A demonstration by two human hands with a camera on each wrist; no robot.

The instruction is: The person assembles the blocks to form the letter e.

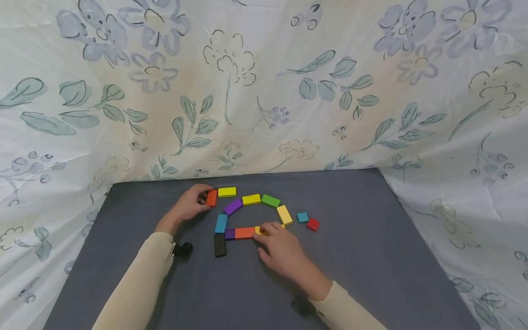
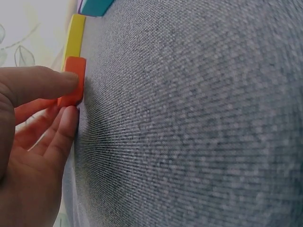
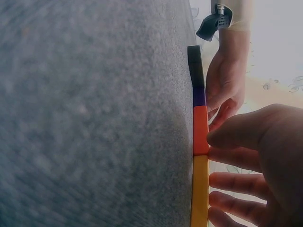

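At the far left of the blocks, my left hand (image 1: 192,202) pinches an orange-red block (image 1: 211,198) between thumb and fingers; the left wrist view shows the thumb (image 2: 71,81) on its face. A yellow block (image 1: 227,192) lies right beside it. My right hand (image 1: 282,250) rests over the bottom row, its fingers extended against an amber-yellow block (image 3: 200,189) and the thumb by an orange block (image 1: 244,233). The hand hides part of that row. A small dark purple block (image 1: 229,234) and a black block (image 1: 220,245) lie at the row's left end.
Blue (image 1: 221,223), purple (image 1: 233,206), yellow (image 1: 251,200), green (image 1: 271,200) and pale yellow (image 1: 284,214) blocks form an arch above the row. Small teal (image 1: 303,217) and red (image 1: 313,224) blocks lie to the right on the dark grey table (image 1: 371,256). Flowered cloth (image 1: 264,91) hangs behind.
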